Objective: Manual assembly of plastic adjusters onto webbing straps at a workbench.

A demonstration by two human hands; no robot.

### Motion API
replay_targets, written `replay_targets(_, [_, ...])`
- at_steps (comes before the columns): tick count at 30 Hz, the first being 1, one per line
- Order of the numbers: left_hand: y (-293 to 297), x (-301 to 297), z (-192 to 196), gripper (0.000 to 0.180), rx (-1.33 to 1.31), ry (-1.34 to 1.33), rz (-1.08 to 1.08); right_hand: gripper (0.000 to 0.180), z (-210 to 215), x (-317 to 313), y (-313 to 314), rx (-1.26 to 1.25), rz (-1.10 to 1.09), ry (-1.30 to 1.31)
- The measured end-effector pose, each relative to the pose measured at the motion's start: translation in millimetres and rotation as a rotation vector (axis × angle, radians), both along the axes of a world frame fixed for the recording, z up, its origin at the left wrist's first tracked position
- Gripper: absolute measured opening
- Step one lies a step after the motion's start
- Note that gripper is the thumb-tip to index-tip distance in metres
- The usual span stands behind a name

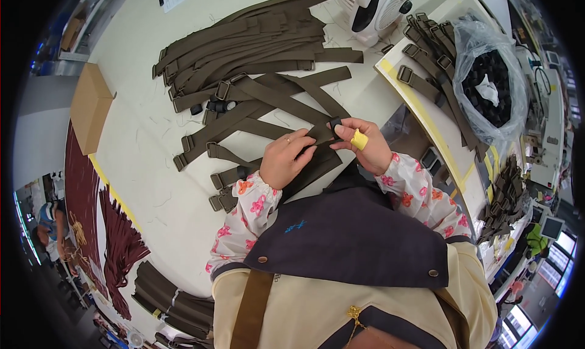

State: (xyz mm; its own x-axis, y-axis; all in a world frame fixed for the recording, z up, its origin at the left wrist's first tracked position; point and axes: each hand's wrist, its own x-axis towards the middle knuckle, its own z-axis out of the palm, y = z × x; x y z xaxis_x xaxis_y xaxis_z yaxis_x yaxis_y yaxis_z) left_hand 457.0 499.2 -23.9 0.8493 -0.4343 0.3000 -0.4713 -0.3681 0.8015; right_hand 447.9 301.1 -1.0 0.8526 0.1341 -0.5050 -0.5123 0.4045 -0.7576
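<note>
An olive-brown webbing strap [318, 132] is pinched in the fingers of my left hand [282, 161], just in front of my apron. My right hand [372, 151] grips a small black loop [336, 123] between thumb and fingers at the strap's end. Whether the strap passes through the loop, I cannot tell. A yellow wrap [359, 140] is on a finger of that hand. Under and beyond my hands lie more olive straps [244, 126] with metal buckles, crossing one another. Loose black loops [219, 106] lie among them.
Farther off is a thick pile of straps [244, 47], with a white fan [368, 10] to its right. A clear plastic bag [463, 50] of black pieces stands on the right-hand table beside buckled straps [426, 56]. On the left are a cardboard box [91, 111] and maroon strips [119, 245].
</note>
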Motion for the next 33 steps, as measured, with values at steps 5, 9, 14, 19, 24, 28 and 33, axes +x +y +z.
replay_targets(5, [3, 0, 9, 0.019, 0.064, -0.182, 0.034, 0.033, -1, 2, -13, -0.117, 0.203, 0.059])
replay_targets(9, [8, 0, 11, 0.019, 0.138, -0.276, -0.037, 0.033, 5, 2, -10, -0.008, 0.285, 0.115])
replay_targets(14, [9, -4, 19, 0.019, 0.191, -0.360, -0.095, 0.029, 6, -1, -5, -0.026, 0.423, 0.118])
replay_targets(19, [12, -6, 30, 0.016, 0.190, -0.335, -0.302, 0.026, 4, 2, -9, 0.004, 0.659, 0.132])
replay_targets(24, [10, -12, 20, 0.021, 0.034, 0.066, -0.124, 0.028, 1, 0, 13, -0.052, 0.731, 0.135])
replay_targets(28, [13, -11, 13, 0.024, 0.122, 0.157, -0.114, 0.035, 2, -4, 18, -0.273, 0.668, -0.031])
replay_targets(33, [77, 2, 10, 0.018, 0.473, -0.096, 0.110, 0.021, -1, 6, -25, -0.788, 0.471, -0.618])
